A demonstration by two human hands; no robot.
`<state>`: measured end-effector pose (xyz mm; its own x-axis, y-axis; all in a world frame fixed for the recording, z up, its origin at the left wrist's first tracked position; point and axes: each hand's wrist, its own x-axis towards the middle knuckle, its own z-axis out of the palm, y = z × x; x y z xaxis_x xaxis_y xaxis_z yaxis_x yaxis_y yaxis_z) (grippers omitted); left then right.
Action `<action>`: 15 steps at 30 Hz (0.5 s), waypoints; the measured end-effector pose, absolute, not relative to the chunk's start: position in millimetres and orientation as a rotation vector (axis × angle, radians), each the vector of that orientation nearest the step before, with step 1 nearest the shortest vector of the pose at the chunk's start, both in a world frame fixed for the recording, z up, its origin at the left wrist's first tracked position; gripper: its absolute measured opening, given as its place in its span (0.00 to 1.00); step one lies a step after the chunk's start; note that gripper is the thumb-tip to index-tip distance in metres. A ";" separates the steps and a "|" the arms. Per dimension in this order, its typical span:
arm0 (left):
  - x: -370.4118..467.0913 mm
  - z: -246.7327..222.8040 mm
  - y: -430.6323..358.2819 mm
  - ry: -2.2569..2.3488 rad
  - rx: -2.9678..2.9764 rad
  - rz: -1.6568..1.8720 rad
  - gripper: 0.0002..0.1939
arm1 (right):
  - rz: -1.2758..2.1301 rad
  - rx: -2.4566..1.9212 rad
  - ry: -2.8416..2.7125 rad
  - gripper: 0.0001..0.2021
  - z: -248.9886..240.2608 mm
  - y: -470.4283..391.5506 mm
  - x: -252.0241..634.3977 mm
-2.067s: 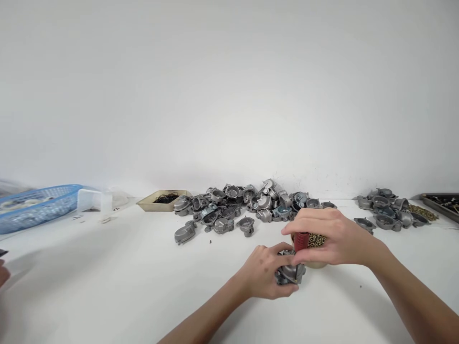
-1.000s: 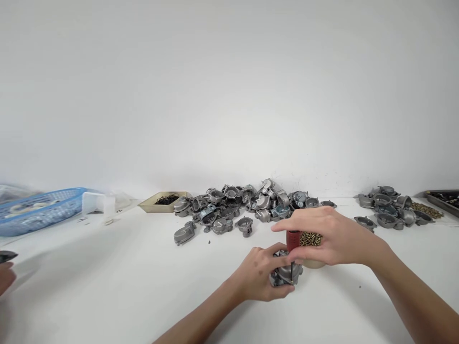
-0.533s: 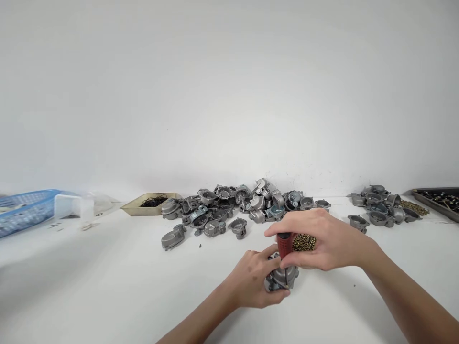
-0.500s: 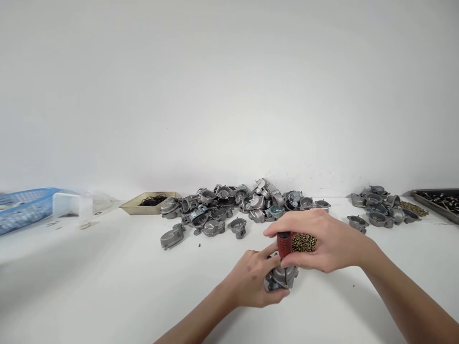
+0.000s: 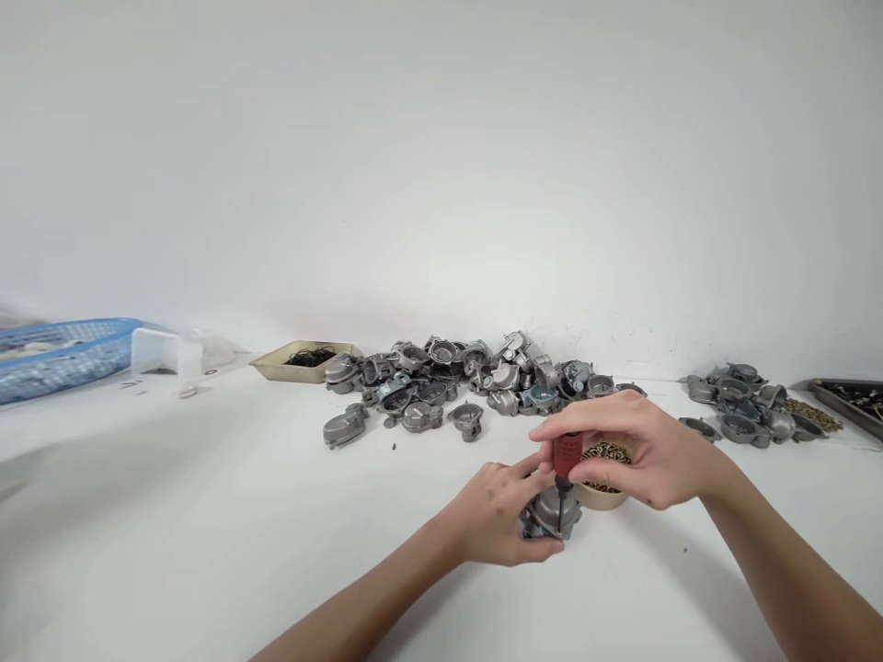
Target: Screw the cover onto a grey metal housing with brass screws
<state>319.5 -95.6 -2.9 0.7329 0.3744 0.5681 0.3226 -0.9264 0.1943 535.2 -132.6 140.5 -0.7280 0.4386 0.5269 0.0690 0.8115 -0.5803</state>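
Note:
On the white table, my left hand (image 5: 498,517) grips a grey cast-metal housing (image 5: 552,510) with a rounded top, its thumb along the near side. Above it, my right hand (image 5: 638,446) is closed around the red handle of a screwdriver (image 5: 567,457). The screwdriver stands nearly upright, and its dark shaft reaches down to the near edge of the housing. Just behind my right hand is a round tub of small brass-coloured screws (image 5: 602,499), partly covered by the fingers. My left hand and the screwdriver hide part of the housing.
A heap of grey metal housings (image 5: 428,377) lies along the wall, with a smaller heap (image 5: 745,405) and loose screws (image 5: 814,416) to the right. A shallow tray of black rings (image 5: 282,370), a blue basket (image 5: 83,372) and a dark tray (image 5: 852,405) stand farther out.
The view has shifted slightly, so the scene sits a little differently. My right hand has risen relative to the housing's edge, showing more screwdriver shaft and the tub's rim. Both grips stay the same.

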 end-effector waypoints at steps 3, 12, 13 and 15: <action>320.1 -3.8 -96.0 0.581 2.821 0.973 0.30 | 0.586 -0.478 -2.264 0.15 137.0 -130.2 533.3; 320.0 -2.8 -94.8 0.582 2.726 0.877 0.25 | 0.380 -0.650 -2.336 0.14 137.9 -134.1 535.2; 319.6 -2.7 -94.5 0.576 2.720 0.867 0.26 | 0.420 -0.603 -2.357 0.16 138.8 -134.3 536.3; 318.9 -2.7 -94.2 0.576 2.706 0.868 0.26 | 0.533 -0.517 -2.367 0.19 139.7 -133.9 538.2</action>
